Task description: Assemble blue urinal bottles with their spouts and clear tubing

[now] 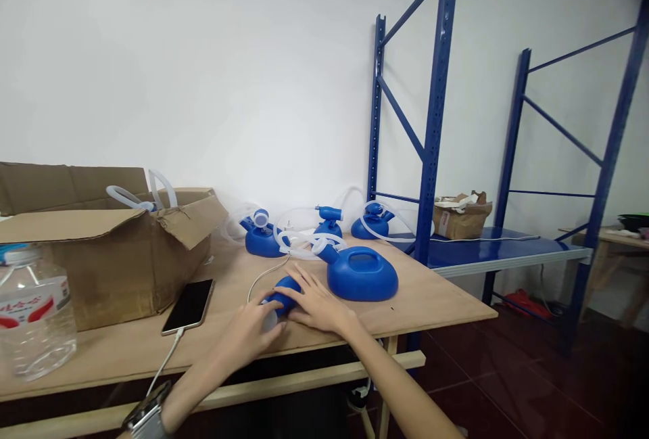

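Note:
My left hand (251, 329) wraps round the pale translucent end of a blue tube-shaped plastic piece (286, 295), just above the table's front edge. From the other side, my right hand (319, 305) is closed over the same piece, its fingers hiding part of it. To the right of my hands lies a blue plastic urinal bottle (362, 275) with a moulded handle and a spout. Behind it are more such bottles with clear hoses: one at the left (263, 239), one in the middle (328, 222) and one farther right (371, 222).
An open cardboard box (116, 270) with hose loops sticking out stands left on the wooden table (426, 297). Before it are a phone (188, 306) on a charging cable and a clear water bottle (35, 317). Blue shelving (436, 107) rises at the right, bearing a torn carton (461, 217).

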The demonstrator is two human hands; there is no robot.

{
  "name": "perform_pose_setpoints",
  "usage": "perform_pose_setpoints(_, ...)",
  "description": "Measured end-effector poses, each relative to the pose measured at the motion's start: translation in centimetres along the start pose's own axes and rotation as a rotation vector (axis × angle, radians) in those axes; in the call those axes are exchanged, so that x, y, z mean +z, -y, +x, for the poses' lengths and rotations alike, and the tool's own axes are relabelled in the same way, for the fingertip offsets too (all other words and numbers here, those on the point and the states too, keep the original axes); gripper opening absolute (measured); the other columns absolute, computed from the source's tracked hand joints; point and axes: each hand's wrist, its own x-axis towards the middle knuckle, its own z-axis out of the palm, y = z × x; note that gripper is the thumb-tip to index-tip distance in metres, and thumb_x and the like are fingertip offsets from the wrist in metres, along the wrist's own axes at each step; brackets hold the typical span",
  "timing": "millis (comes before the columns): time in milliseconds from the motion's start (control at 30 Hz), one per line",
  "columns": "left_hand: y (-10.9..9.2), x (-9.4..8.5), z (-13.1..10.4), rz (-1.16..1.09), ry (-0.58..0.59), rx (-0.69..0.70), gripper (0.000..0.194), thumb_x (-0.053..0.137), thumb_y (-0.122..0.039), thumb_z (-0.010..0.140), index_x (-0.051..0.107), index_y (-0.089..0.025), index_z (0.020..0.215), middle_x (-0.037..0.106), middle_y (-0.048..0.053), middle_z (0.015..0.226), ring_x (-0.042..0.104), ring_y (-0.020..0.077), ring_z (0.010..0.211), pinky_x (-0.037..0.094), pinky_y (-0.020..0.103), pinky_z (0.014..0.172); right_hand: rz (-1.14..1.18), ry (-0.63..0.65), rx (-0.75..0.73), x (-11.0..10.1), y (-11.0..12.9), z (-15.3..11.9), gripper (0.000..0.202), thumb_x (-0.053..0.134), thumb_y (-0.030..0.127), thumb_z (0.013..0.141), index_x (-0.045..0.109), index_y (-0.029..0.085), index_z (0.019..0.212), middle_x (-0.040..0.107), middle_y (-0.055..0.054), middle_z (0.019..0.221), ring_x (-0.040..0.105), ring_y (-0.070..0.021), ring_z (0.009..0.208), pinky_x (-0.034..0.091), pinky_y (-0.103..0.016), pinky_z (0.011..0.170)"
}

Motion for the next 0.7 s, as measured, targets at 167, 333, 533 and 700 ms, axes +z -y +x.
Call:
perform_pose_setpoints(167,1.8,-1.7,-0.6,-0.267,-0.145,-0.010,0.035,0.058,-0.050,0.092,0.076,-0.024,0.109,0.075,0.008,0.122,0.071,0.0284,0.111,0.053,0.042,0.102,0.036,-0.019,-0.076,0.0,-0.6,1.6,0.059,0.074,0.041,0.093,0.054,0.023,0.145,0.055,-0.015,0.147,0.045,-0.0315,0.142,0.032,-0.055,0.122)
perform_pose_setpoints(333,0.6,-2.4,0.5,-0.439,-0.384,-0.159,0.048,0.053,-0.059,0.093,0.074,-0.021,0.113,0.077,0.010,0.117,0.071,0.0291,0.111,0.055,0.042,0.099,0.298,-0.150,0.071,-0.9,0.7,-0.5,0.054,0.060,0.051,0.101,0.050,0.031,0.150,0.058,-0.010,0.138,0.059,-0.0267,0.125,0.047,-0.042,0.108)
perform_pose_setpoints(533,-3.8,-1.4,0.0,-0.699,-0.407,-0.105,0.062,0.033,-0.062,0.101,0.072,-0.020,0.126,0.074,0.011,0.126,0.068,0.0285,0.119,0.050,0.045,0.108,0.443,-0.203,0.131,-3.6,3.1,-2.7,0.052,0.057,0.055,0.101,0.056,0.034,0.148,0.066,-0.006,0.128,0.067,-0.0255,0.111,0.050,-0.035,0.094)
perform_pose_setpoints(700,-4.7,0.1,-1.5,-0.890,-0.394,-0.123,0.066,0.028,-0.064,0.102,0.067,-0.020,0.133,0.069,0.011,0.134,0.063,0.0299,0.126,0.046,0.049,0.113,0.447,-0.205,0.166,-5.3,5.1,-2.9,0.045,0.052,0.056,0.103,0.066,0.032,0.139,0.074,-0.005,0.120,0.069,-0.0257,0.107,0.049,-0.035,0.093)
